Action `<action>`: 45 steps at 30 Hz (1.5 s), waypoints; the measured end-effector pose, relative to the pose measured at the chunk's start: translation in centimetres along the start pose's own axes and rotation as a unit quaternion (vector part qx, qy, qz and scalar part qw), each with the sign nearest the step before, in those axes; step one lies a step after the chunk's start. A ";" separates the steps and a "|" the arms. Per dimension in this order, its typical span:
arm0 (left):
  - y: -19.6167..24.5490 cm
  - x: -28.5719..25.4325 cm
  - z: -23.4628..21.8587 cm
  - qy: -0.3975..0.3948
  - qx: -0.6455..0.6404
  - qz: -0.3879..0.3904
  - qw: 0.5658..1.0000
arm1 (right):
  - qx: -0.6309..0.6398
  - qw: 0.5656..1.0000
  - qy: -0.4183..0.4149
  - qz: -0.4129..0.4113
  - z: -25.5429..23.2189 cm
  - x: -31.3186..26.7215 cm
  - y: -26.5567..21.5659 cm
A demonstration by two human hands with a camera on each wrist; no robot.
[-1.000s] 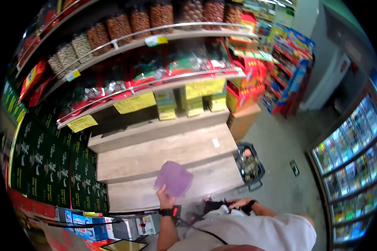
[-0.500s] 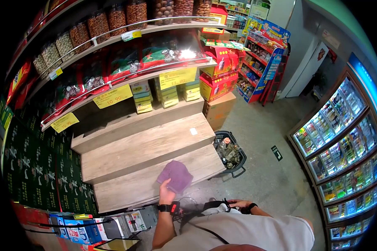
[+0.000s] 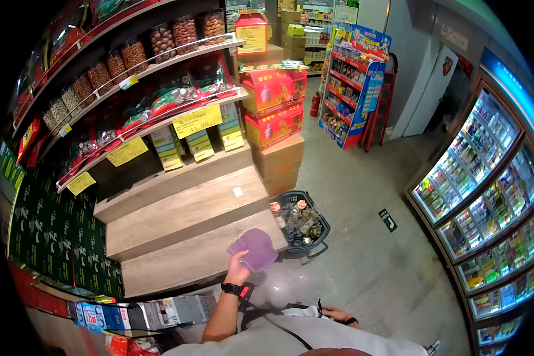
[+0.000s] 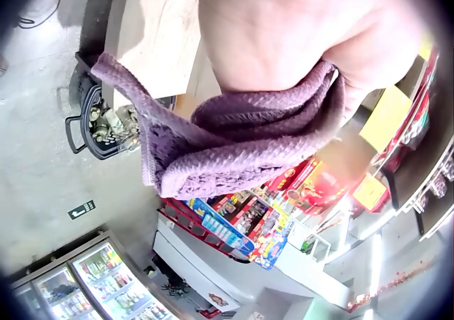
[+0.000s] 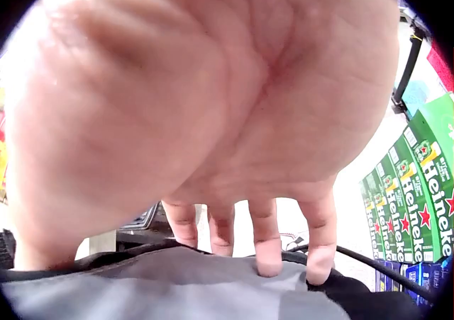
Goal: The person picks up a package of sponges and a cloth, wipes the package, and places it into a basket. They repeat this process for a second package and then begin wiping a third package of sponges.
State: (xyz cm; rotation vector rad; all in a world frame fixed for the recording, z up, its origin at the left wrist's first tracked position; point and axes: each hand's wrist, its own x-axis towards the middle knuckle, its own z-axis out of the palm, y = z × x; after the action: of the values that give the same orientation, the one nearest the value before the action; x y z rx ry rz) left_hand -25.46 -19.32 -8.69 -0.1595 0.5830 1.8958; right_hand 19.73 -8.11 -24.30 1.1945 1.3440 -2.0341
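Observation:
A folded purple towel (image 3: pixel 254 250) is pinched in my left hand (image 3: pixel 237 270), the thumb lying on top of it. In the left wrist view the towel (image 4: pixel 234 143) hangs in thick folds out of the palm. It overlaps the right end of the lowest wooden shelf step (image 3: pixel 184 255) in the head view. My right hand (image 3: pixel 337 314) is by my waist, holding nothing visible. In the right wrist view its fingers (image 5: pixel 264 238) reach down with the tips at a grey fabric (image 5: pixel 163 292) with black edging.
A dark basket (image 3: pixel 307 252) of bottles stands on the floor at the steps' right end. Stacked red boxes (image 3: pixel 273 127) rise behind it. Glass-door fridges (image 3: pixel 486 196) line the right. Boxes (image 3: pixel 110 317) stand at the lower left, and jars and bags fill the shelves above.
The head view has swung right, so the shelves and basket sit further left in it. My left hand keeps its grip on the towel, now nearer the step's right end. The right hand stays by the waist.

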 end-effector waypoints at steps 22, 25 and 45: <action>-25.5 9.3 15.9 -0.110 0.108 -0.271 0.950 | 0.251 0.947 0.159 -0.119 -4.4 -1.8 20.4; -27.7 12.1 16.6 -0.103 0.096 -0.294 0.945 | 0.266 0.939 0.155 -0.150 -6.1 -2.3 19.8; -33.0 32.1 27.9 -0.083 0.035 -0.219 0.971 | 0.224 0.908 0.351 -0.042 -33.5 -7.7 6.1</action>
State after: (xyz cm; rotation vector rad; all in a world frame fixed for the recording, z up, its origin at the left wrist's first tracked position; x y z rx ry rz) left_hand -3.95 30.03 -7.02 -0.0751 0.4567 1.4411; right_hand 42.57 18.21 -26.57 2.2723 1.2404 -2.1279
